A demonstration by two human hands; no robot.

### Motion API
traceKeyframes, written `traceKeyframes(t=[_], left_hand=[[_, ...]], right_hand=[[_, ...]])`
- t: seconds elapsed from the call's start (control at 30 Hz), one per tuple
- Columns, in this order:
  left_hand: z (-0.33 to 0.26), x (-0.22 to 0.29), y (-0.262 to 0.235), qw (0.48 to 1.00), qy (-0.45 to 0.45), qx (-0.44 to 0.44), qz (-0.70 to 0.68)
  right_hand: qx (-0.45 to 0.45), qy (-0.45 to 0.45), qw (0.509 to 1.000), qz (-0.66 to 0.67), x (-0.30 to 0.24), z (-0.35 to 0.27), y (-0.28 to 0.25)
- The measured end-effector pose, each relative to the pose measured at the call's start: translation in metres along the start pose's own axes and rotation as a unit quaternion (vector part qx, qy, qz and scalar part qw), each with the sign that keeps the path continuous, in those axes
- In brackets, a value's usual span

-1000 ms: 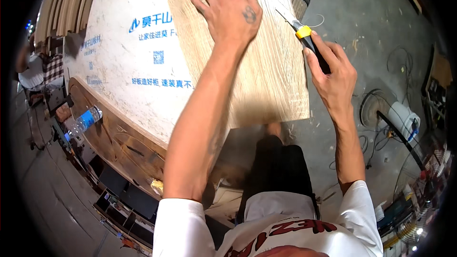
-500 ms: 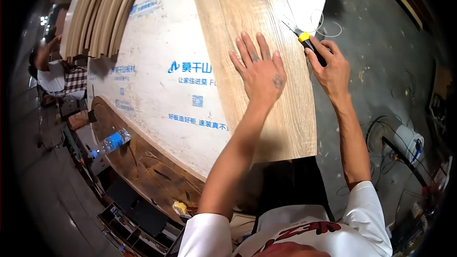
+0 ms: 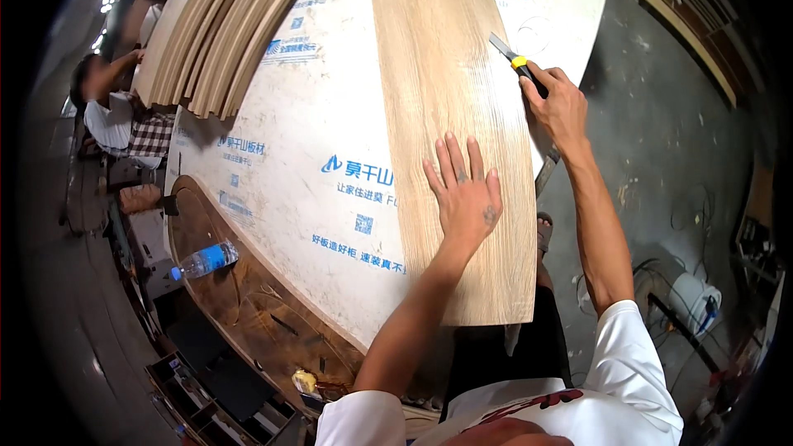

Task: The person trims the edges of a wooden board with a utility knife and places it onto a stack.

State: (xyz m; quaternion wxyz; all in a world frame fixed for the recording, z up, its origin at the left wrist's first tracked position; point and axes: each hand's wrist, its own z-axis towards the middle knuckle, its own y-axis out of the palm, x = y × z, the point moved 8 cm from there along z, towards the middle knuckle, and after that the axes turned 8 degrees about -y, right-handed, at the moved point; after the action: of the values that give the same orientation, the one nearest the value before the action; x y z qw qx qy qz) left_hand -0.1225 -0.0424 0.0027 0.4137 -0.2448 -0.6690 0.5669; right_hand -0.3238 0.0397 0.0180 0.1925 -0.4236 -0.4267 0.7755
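Observation:
My left hand (image 3: 469, 206) lies flat on a long wood-grain board (image 3: 438, 58), fingers spread. In my right hand (image 3: 563, 111) is a utility knife (image 3: 519, 62) with a black and yellow handle. Its blade points up and left over the board's right edge, towards the far end; whether it touches the wood I cannot tell. The board has a rounded far end and a straight near end close to my body. A thin curled strip (image 3: 533, 33) lies just right of the blade.
Beneath the board is a large white printed sheet (image 3: 289, 149). Stacked wood-grain strips (image 3: 235, 25) stand at the far left. A water bottle (image 3: 205, 260) lies on a brown curved table (image 3: 248, 306). Another person (image 3: 111, 116) is at far left; a white bucket (image 3: 692, 301) stands right.
The view has shifted, so the board's rounded far end now shows. My right hand has moved the knife farther along the board's right edge, and the blade's broad side faces up. My left hand stays flat.

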Motion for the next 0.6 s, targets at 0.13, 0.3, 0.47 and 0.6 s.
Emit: traceKeyframes(t=[0.13, 0.3, 0.47, 0.6], left_hand=[[0.004, 0.004, 0.003, 1.0, -0.009, -0.013, -0.008], [0.005, 0.0, 0.001, 1.0, -0.019, -0.011, 0.005], [0.006, 0.0, -0.002, 1.0, -0.02, -0.017, -0.004], [0.009, 0.002, -0.006, 1.0, -0.019, -0.004, -0.015]], right_hand=[[-0.009, -0.011, 1.0, 0.002, 0.013, 0.045, 0.01], [-0.043, -0.031, 0.999, -0.002, 0.022, 0.1, 0.03], [-0.062, -0.069, 0.996, 0.013, 0.033, 0.151, 0.036], [-0.073, -0.1, 0.992, 0.014, 0.039, 0.189, 0.044]])
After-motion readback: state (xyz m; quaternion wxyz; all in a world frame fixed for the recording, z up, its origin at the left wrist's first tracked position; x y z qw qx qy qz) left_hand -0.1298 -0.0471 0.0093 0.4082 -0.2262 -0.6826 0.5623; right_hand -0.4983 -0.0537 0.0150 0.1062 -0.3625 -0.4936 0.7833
